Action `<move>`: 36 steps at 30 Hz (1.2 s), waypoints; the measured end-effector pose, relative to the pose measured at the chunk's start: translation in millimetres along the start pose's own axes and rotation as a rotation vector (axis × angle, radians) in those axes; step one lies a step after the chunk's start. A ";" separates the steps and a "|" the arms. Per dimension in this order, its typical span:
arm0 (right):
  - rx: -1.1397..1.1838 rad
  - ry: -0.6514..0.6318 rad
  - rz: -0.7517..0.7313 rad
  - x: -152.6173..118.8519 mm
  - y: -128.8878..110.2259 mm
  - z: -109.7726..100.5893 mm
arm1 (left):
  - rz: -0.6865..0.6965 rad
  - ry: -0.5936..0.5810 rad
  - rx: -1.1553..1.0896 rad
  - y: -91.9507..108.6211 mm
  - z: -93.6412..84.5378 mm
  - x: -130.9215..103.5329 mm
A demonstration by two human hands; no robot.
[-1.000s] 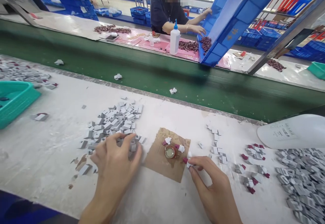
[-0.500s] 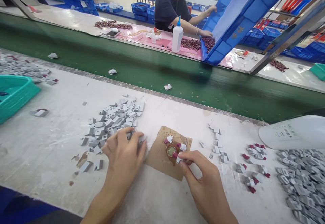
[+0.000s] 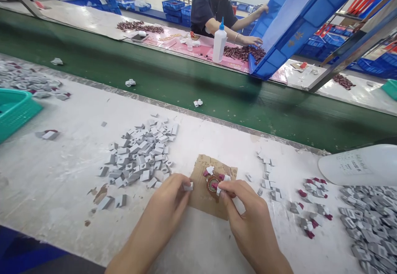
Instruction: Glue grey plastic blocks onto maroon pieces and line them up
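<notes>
My left hand (image 3: 173, 197) pinches a small grey-white block (image 3: 187, 187) at the left edge of a cardboard piece (image 3: 201, 201). In my right hand (image 3: 243, 207), thumb and forefinger grip a small white-and-maroon part (image 3: 218, 189) over a round brown-rimmed dish (image 3: 212, 183) on the cardboard. Two more white-and-maroon parts, one of them at the back (image 3: 209, 170), rest around the dish's rim. Left of my left hand spreads a pile of loose grey blocks (image 3: 139, 154).
Small assembled parts (image 3: 310, 220) and a large grey heap (image 3: 372, 220) lie at right, beside a white bottle (image 3: 356, 164). A teal basket (image 3: 18, 112) stands left. Beyond the green belt (image 3: 161, 85), a person tips a blue crate (image 3: 279, 38).
My left hand has come right from the grey pile to the cardboard, a block now showing in its fingers. The pieces on the belt have shifted left. The right hand stays over the dish.
</notes>
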State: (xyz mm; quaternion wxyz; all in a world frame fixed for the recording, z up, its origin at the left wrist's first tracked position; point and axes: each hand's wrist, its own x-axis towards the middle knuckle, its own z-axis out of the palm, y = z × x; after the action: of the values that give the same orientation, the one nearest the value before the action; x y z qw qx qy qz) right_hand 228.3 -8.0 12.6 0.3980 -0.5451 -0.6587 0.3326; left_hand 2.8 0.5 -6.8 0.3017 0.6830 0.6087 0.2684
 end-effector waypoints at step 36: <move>0.761 0.035 0.435 13.5 -3.3 -23.7 | -0.164 -0.219 -0.792 79.3 9.1 32.6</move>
State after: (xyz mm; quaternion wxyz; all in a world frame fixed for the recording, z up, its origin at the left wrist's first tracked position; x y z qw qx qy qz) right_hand 246.6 4.8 28.6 0.5023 -0.4913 -0.3521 0.6183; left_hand 66.3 26.0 45.7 0.6244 0.4879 0.4750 0.3826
